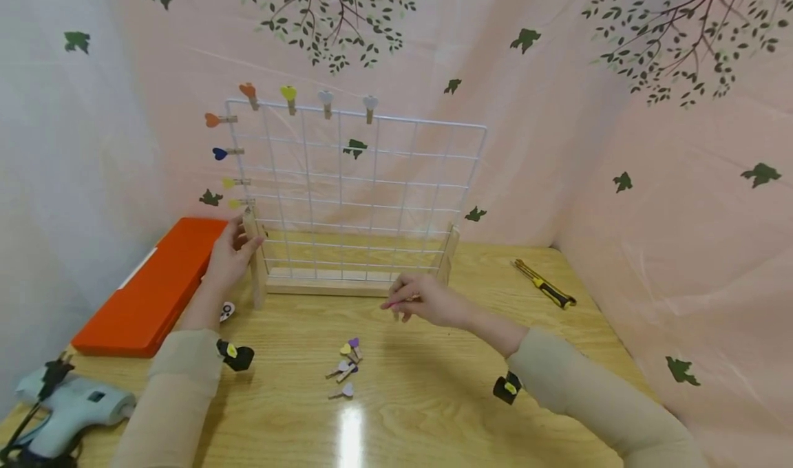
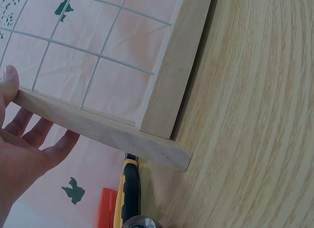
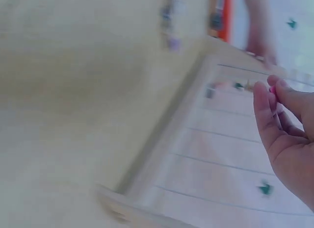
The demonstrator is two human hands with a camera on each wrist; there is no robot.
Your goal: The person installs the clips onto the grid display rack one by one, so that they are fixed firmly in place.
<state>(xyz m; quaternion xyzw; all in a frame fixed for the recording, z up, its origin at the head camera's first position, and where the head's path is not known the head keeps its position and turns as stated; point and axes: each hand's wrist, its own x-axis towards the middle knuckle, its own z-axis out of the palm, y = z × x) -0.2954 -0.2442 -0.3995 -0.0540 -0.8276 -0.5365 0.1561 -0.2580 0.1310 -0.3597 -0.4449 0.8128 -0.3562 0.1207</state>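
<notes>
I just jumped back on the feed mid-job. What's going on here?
A person's left hand grips the left wooden post of a stand holding a white wire grid. The right hand pinches something small and pink, mostly hidden by the fingers. Eight heart-topped clips sit on the grid, four along the top and four down the left side. More loose clips lie on the table.

The right hand point(image 1: 427, 300) mostly hides the pink piece point(image 3: 273, 92).
</notes>
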